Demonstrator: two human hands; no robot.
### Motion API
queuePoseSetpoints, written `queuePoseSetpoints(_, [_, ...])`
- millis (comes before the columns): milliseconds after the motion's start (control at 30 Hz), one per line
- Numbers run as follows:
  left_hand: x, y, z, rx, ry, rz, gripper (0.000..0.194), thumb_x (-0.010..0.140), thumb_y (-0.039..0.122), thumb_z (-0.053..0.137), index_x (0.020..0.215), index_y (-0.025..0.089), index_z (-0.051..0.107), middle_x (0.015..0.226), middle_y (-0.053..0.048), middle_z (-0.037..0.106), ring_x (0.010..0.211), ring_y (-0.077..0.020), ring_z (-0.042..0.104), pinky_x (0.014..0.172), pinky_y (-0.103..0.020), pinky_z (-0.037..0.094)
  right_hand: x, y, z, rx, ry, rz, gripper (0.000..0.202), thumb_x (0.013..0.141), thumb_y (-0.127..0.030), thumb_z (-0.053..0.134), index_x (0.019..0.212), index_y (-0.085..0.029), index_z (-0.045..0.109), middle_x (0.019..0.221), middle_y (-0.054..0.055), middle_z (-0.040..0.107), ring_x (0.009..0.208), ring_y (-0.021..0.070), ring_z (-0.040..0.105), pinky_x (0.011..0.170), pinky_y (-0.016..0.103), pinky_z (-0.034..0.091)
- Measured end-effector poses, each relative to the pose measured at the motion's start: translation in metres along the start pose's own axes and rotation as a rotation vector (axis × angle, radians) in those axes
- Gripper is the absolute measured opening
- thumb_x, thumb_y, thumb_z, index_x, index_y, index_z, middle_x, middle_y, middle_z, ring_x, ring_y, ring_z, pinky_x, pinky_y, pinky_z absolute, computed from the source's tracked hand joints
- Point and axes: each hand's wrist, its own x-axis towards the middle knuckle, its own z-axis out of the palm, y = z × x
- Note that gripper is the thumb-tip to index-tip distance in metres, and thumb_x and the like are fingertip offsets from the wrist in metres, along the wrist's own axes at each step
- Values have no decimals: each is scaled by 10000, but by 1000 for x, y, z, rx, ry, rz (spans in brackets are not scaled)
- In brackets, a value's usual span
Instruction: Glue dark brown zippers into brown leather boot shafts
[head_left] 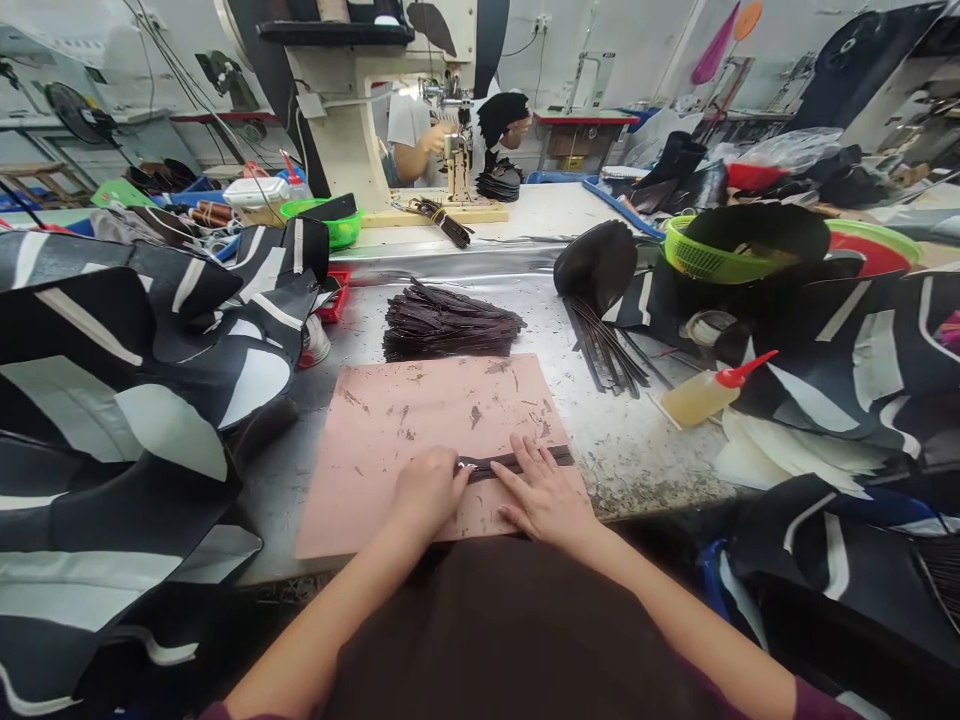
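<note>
A dark zipper (559,456) lies across the pink mat (375,420) close to the table's near edge. My left hand (429,490) is closed in a pinch at the zipper's left end, where a small silvery piece, which looks like the slider, shows beside the thumb. Pressed flat over the zipper, my right hand (544,492) has its fingers spread. Just behind the mat sits a thick pile of dark strips (450,320), which look like more zippers.
Black cut pieces with white strips (82,330) heap up at left, and similar pieces (840,350) at right. A glue bottle (701,398) with a red nozzle lies right of the mat. Behind stand a green basket (716,262) and a sewing machine (337,110); a person works beyond it.
</note>
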Motion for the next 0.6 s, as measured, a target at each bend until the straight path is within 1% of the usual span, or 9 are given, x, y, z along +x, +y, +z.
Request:
queuePoseSetpoints(100, [4, -1, -1, -110, -26, -94, 158, 809, 287, 480, 717, 183, 557, 766, -24, 626, 729, -158, 559, 630, -247, 382, 1, -2, 1, -33, -54, 5, 551, 830, -451, 451, 1324, -217, 383, 1405, 171, 293, 1266, 353, 291, 987, 534, 237])
queuePoseSetpoints(200, [4, -7, -5, -180, -62, -182, 170, 780, 291, 498, 647, 191, 533, 701, -2, 613, 683, -151, 544, 586, -238, 356, 1, -3, 3, -44, -72, 2, 544, 830, -454, 452, 1335, -278, 353, 1407, 146, 301, 1265, 361, 287, 978, 554, 229])
queuePoseSetpoints(267, [2, -18, -9, -219, -83, -249, 177, 756, 293, 506, 614, 190, 521, 638, 5, 590, 633, -147, 530, 546, -231, 337, 1, -3, 5, -44, -64, 15, 536, 830, -472, 441, 1330, -296, 357, 1414, 136, 294, 1265, 360, 286, 978, 558, 223])
queuePoseSetpoints(367, [-3, -40, -16, -290, -122, -331, 188, 739, 298, 501, 590, 184, 511, 533, 24, 538, 520, -123, 491, 480, -212, 316, -1, -4, 8, -37, -45, 39, 525, 830, -496, 421, 1320, -314, 370, 1428, 127, 265, 1274, 366, 264, 979, 571, 204])
queuePoseSetpoints(467, [-7, -58, -21, -354, -161, -360, 193, 722, 309, 516, 581, 177, 517, 484, 35, 516, 460, -106, 456, 448, -201, 314, -4, -4, 11, -30, -30, 43, 520, 834, -493, 411, 1323, -324, 359, 1435, 123, 251, 1280, 366, 247, 980, 575, 194])
queuePoseSetpoints(533, [-7, -64, -21, -386, -181, -362, 199, 709, 320, 531, 575, 174, 522, 477, 35, 518, 452, -102, 450, 443, -197, 319, -5, -4, 13, -30, -12, 37, 523, 833, -487, 415, 1328, -330, 347, 1436, 119, 249, 1282, 361, 246, 980, 575, 195])
queuePoseSetpoints(600, [-5, -66, -20, -407, -196, -356, 196, 704, 320, 531, 575, 172, 524, 484, 32, 526, 452, -101, 451, 443, -196, 325, -6, -3, 15, -32, 16, 25, 524, 832, -493, 413, 1325, -325, 353, 1429, 124, 262, 1279, 361, 253, 972, 580, 206])
